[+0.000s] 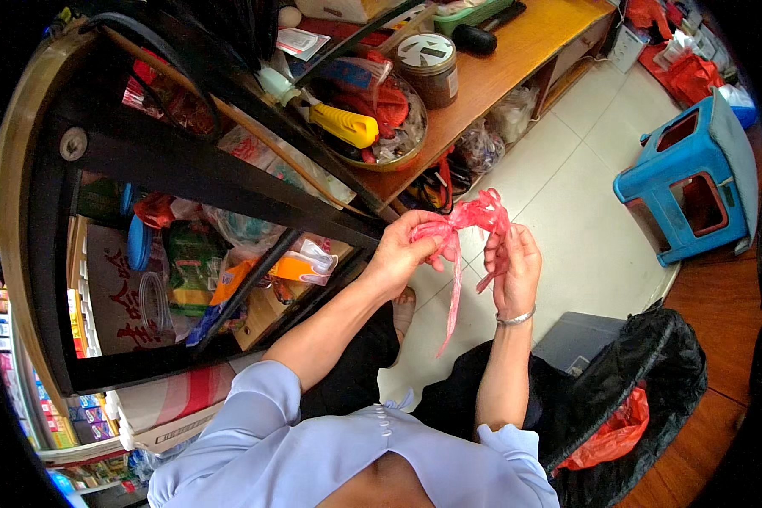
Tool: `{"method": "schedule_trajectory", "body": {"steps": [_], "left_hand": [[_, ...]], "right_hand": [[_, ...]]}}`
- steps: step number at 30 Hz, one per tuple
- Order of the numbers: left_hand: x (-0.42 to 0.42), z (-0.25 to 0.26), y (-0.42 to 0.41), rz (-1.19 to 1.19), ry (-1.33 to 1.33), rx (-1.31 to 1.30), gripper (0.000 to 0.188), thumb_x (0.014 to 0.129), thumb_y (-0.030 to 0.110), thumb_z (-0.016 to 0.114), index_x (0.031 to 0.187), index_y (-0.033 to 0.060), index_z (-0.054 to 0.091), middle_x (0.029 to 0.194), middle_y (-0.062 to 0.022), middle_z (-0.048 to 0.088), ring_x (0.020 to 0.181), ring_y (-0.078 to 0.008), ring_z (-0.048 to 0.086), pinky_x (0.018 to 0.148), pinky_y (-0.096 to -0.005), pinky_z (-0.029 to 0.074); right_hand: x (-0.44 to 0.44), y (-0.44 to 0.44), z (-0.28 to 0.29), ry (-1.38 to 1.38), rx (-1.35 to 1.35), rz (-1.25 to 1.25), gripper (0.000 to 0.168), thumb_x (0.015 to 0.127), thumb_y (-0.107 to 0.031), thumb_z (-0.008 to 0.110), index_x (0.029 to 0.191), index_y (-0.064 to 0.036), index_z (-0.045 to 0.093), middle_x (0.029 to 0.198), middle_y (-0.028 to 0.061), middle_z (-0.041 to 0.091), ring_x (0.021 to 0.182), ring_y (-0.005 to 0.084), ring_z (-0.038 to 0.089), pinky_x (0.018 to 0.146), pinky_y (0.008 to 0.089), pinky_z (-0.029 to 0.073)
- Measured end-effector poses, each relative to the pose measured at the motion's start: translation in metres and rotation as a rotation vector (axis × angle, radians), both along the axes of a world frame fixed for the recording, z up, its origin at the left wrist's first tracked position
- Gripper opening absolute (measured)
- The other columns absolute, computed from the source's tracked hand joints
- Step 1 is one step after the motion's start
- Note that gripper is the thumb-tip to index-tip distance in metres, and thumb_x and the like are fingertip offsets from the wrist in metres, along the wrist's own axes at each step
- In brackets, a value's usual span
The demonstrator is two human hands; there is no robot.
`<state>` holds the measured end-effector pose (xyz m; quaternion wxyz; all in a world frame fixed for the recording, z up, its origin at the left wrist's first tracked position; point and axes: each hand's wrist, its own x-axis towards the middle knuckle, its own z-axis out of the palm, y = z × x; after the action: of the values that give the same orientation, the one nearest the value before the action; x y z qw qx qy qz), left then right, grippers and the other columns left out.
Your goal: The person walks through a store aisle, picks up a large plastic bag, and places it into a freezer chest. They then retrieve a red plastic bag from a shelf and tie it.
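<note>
A crumpled bundle of pinkish-red plastic film or string (479, 213) spans the gap between my two hands, above the tiled floor. My left hand (406, 244) pinches its gathered end between thumb and fingers. Looped strands stick out at the upper right of the bundle. From near the left hand's grip, one long strip (454, 311) hangs down freely. My right hand (515, 259), with a silver bracelet (515, 317) at the wrist, holds the other side in curled fingers. A short tail pokes out below those fingers.
At the left stands a black-framed rack (228, 184) with bags and cartons behind it. A wooden desk (489, 70) bears a cluttered round tin (419, 143), a yellow-handled tool (343, 124) and a lidded jar (427, 70). A blue plastic stool (663, 190) and a black bag (667, 355) are at right.
</note>
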<state>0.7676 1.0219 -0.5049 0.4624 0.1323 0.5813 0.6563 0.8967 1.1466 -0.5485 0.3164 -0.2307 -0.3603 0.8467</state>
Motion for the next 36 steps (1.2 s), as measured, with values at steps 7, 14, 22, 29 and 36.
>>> {"method": "schedule_trajectory", "body": {"steps": [7,14,22,29,36], "left_hand": [[-0.001,-0.004,0.001,0.048,-0.026,0.027,0.021,0.089,0.008,0.054,0.109,0.0003,0.050,0.091,-0.0086,0.061,0.069,-0.0158,0.058,0.057,-0.0254,0.050],[-0.012,-0.005,-0.004,0.042,-0.319,0.038,0.016,0.090,0.016,0.055,0.102,0.0051,0.054,0.084,-0.0063,0.060,0.066,-0.0155,0.056,0.054,-0.0255,0.043],[-0.016,-0.004,-0.006,-0.061,-0.617,0.156,0.014,0.088,0.013,0.054,0.099,0.0050,0.054,0.081,-0.0077,0.059,0.061,-0.0172,0.052,0.052,-0.0268,0.040],[0.001,0.011,-0.001,-0.345,-0.039,-0.159,0.011,0.086,0.009,0.055,0.094,0.0026,0.058,0.066,-0.0006,0.055,0.048,-0.0053,0.044,0.043,-0.0205,0.035],[0.001,0.002,-0.004,-0.251,0.221,-0.189,0.014,0.085,0.009,0.059,0.098,0.0032,0.059,0.077,-0.0012,0.062,0.062,-0.0045,0.052,0.053,-0.0194,0.041]], "right_hand": [[-0.018,-0.041,-0.001,-0.126,0.097,0.126,0.029,0.082,-0.010,0.066,0.107,-0.001,0.054,0.088,0.0063,0.063,0.070,0.0112,0.059,0.061,0.0235,0.049],[-0.013,-0.032,-0.012,-0.077,-0.056,0.084,0.009,0.084,-0.006,0.063,0.090,0.001,0.063,0.075,0.0038,0.061,0.065,0.0098,0.056,0.059,0.0231,0.047],[-0.014,-0.019,-0.035,-0.189,0.033,0.037,0.008,0.087,-0.004,0.059,0.091,0.001,0.063,0.080,0.0040,0.062,0.067,0.0094,0.056,0.061,0.0224,0.047],[-0.014,0.026,-0.027,-0.144,0.100,0.180,0.009,0.081,-0.001,0.063,0.090,0.000,0.064,0.075,0.0012,0.063,0.064,0.0073,0.056,0.059,0.0199,0.046],[0.004,0.050,0.014,-0.138,0.329,0.187,0.009,0.082,-0.006,0.064,0.089,-0.001,0.065,0.073,0.0022,0.062,0.063,0.0066,0.055,0.057,0.0195,0.044]]}}
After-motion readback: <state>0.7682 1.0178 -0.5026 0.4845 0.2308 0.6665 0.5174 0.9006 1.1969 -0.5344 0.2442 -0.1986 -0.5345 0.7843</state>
